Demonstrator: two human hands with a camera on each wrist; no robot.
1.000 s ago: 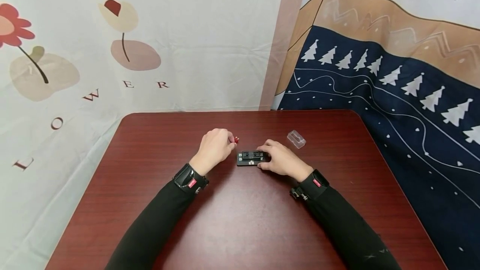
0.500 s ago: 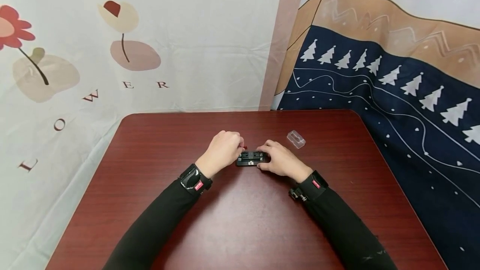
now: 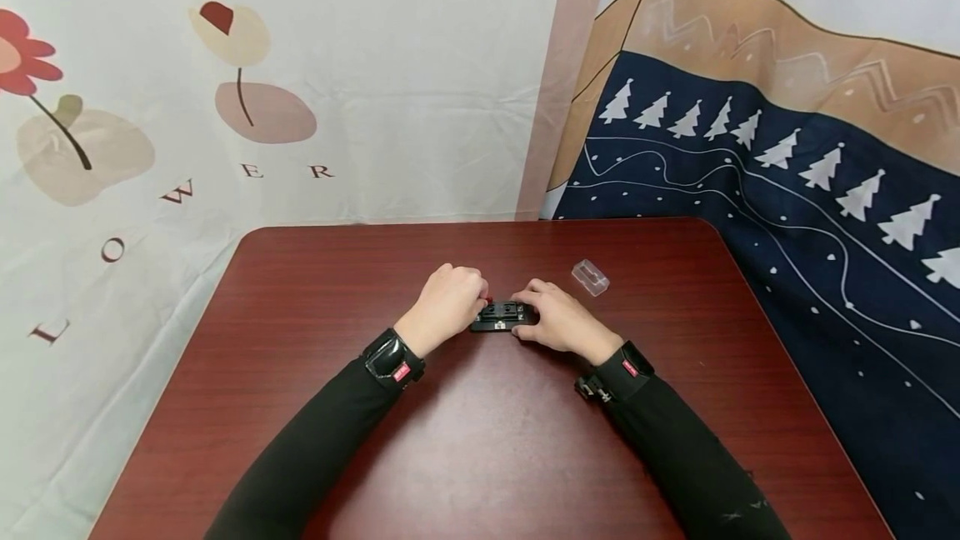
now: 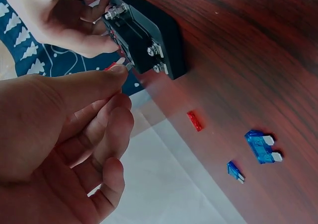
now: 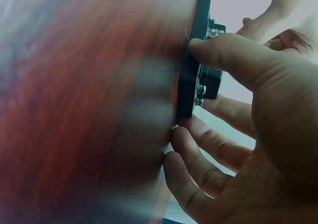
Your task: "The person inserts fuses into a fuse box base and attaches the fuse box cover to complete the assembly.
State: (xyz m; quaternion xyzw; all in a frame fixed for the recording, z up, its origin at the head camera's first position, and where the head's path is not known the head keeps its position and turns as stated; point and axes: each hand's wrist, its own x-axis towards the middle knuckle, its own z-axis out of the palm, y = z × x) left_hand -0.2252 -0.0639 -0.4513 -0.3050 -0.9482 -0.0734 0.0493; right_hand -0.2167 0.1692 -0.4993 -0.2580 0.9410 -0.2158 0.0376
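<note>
Background: a pale printed cloth [image 3: 435,82] hangs on the left and a navy cloth with white trees [image 3: 697,165] on the right. Before them stands a reddish-brown wood-grain surface [image 3: 465,440].

The right hand [image 3: 566,319] grips the right end of a black rectangular block with metal screws [image 3: 501,317] that lies on the surface; its thumb is on the near edge, its fingers on the far side, parted by the block's width.

The left hand [image 3: 442,307] pinches a small red plastic piece with metal prongs [image 4: 111,66] at the block's far left; thumb and forefinger are closed on it, the other fingers loosely bent.

A clear plastic box [image 3: 590,277] lies beyond the right hand. The left wrist view also records a large blue two-pronged piece [image 4: 259,147], a small blue piece [image 4: 234,170] and a loose red piece [image 4: 195,120].

Step in hand, as judged: fitting the pinched piece to the block. The next move calls for aligned prongs and steady pressure; seating cannot be confirmed.

Compared with one second earlier, the pinched piece has moved from apart to the block's edge; the right hand's grip is unchanged.
</note>
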